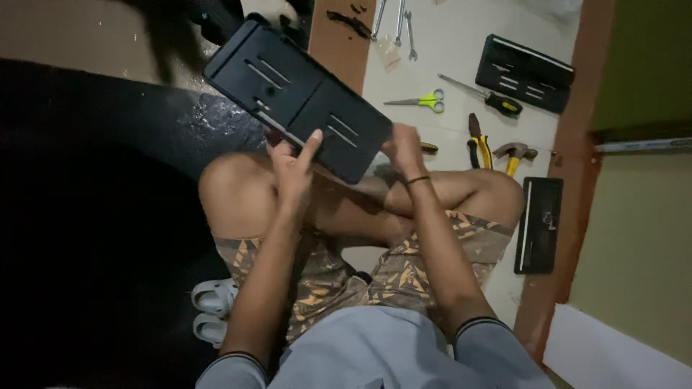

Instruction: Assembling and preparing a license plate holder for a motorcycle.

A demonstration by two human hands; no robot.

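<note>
Seated cross-legged on the floor, with a black slotted panel [303, 97] held up over the knees, tilted so its flat face meets the eye. Left hand [292, 169] clasped on the panel's near edge, thumb up against the face, steadying it. Right hand [402, 148] gripping the panel's right-hand corner, fingers curled behind (what they press on is hidden). Right of the panel, on pale flooring: green-handled scissors [422, 101], a screwdriver [483, 94], pliers [477, 140], a hammer [515, 155], all laid out within arm's reach. Beyond those, a second black panel [525, 73]; a third [539, 225] beside the right knee. Spanners [395, 21] above the panel's right end.
</note>
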